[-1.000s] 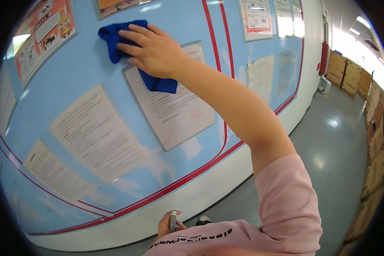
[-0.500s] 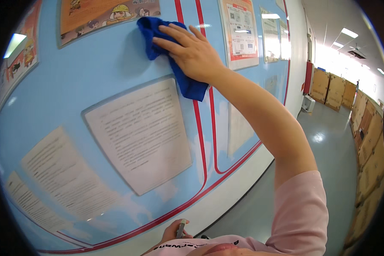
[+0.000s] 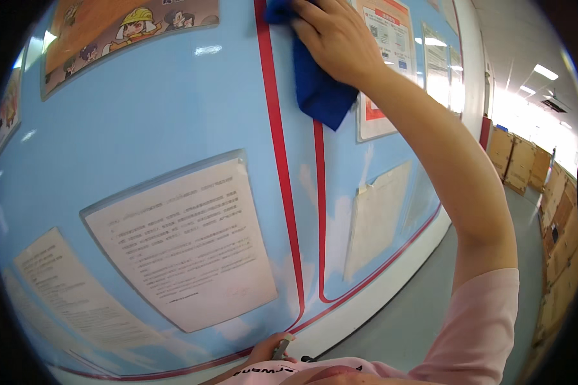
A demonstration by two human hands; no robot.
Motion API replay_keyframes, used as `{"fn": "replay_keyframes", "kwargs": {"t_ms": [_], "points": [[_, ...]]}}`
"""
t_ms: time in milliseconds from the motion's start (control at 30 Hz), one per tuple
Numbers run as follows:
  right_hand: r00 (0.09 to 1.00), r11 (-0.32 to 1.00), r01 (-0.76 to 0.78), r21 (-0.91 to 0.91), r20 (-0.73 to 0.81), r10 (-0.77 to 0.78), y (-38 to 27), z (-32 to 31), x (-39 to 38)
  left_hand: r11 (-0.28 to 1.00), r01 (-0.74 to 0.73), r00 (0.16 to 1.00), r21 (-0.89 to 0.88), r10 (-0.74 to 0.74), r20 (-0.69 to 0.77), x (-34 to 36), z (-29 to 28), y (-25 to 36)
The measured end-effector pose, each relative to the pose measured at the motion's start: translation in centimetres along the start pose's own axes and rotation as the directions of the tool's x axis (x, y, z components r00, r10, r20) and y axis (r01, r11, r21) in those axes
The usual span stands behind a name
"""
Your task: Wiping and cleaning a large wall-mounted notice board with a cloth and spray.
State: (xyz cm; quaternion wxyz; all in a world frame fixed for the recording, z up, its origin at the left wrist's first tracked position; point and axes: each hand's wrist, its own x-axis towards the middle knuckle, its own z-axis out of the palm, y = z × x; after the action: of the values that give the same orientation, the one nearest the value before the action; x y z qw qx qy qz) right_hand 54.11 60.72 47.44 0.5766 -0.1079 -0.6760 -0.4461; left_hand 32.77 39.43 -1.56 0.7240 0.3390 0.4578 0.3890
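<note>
High on the light blue wall board (image 3: pixel 173 115), my right hand (image 3: pixel 337 48) presses a dark blue cloth (image 3: pixel 324 93) to the surface. The fingers bend over the upper part of the cloth, and its lower corner hangs down across a red stripe (image 3: pixel 320 192). At the bottom of the view, my left hand (image 3: pixel 263 351) is closed around a small grey object (image 3: pixel 282 346), whose kind I cannot make out. Below and left of the cloth is a printed sheet (image 3: pixel 186 250) in a clear sleeve.
A cartoon poster (image 3: pixel 154 38) is at the upper left, and a red-bordered notice (image 3: pixel 392 38) sits just right of my right hand. A blank-looking sheet (image 3: pixel 376 218) is lower down. Wooden crates (image 3: pixel 520 163) line the grey floor (image 3: pixel 424 301) at the right.
My right hand and the cloth have moved right and up, from beside the cartoon poster to the red stripes near the red-bordered notice. The view has shifted too. My left hand still holds the grey object.
</note>
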Motion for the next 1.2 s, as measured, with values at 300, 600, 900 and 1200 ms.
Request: {"fn": "replay_keyframes", "kwargs": {"t_ms": [300,600,900,1200], "points": [[0.921,0.988,0.092,0.123,-0.387,-0.037,2.4,5.9,11.6,0.866,-0.278,0.88,0.415,0.403,-0.252,0.4,3.8,-3.9],[0.95,0.961,-0.275,-0.019,-0.162,0.268,12.8,3.5,12.2,0.854,-0.369,0.714,0.368,0.514,-0.475,-0.4,7.4,-7.4],[0.829,0.945,0.169,0.279,-0.559,0.016,-2.9,5.8,10.7,0.85,-0.39,0.614,0.354,0.527,-0.588,-1.2,9.7,-9.8],[0.965,0.977,-0.019,0.215,-0.252,0.074,12.7,4.6,12.4,0.835,-0.404,0.627,0.373,0.55,-0.552,1.1,7.3,-8.4]]}}
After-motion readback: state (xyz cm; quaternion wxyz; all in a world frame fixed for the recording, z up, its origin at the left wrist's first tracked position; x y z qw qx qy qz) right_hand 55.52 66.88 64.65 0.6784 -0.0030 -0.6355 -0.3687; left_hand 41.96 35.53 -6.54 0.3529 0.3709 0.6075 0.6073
